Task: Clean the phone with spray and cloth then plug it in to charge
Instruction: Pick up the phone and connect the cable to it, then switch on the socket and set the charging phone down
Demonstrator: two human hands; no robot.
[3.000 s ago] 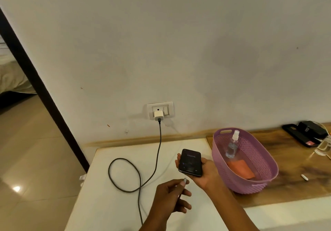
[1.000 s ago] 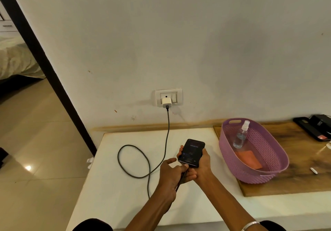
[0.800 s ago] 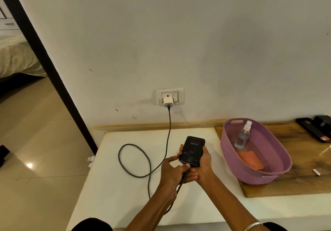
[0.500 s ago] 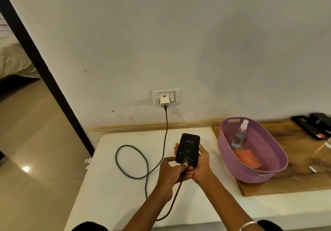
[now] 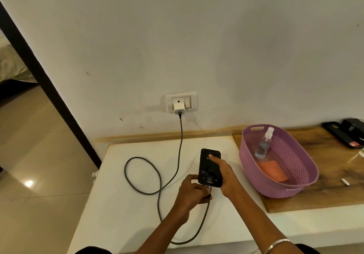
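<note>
A black phone [image 5: 208, 167] lies screen up, low over the white table [image 5: 122, 210], its screen lit. My right hand [image 5: 226, 176] holds it along its right edge, with one digit laid across the screen. My left hand [image 5: 191, 192] pinches the plug end of the dark charging cable [image 5: 180, 145] at the phone's bottom edge. The cable loops over the table and runs up to a white adapter [image 5: 179, 108] in the wall socket [image 5: 181, 101]. A clear spray bottle [image 5: 264, 147] and an orange cloth [image 5: 272, 171] lie inside the purple basket [image 5: 307, 176].
The basket stands on a wooden board [image 5: 334, 194] to the right of the phone. Black items [image 5: 346, 133] lie at the board's far right, and a small white piece [image 5: 345, 181] lies near them. A dark door frame [image 5: 49, 88] and tiled floor are at the left.
The phone has come down from a raised, tilted hold to lie flat near the table. My left hand stays at its bottom edge with the cable end, and my right hand's digit now lies on the screen.
</note>
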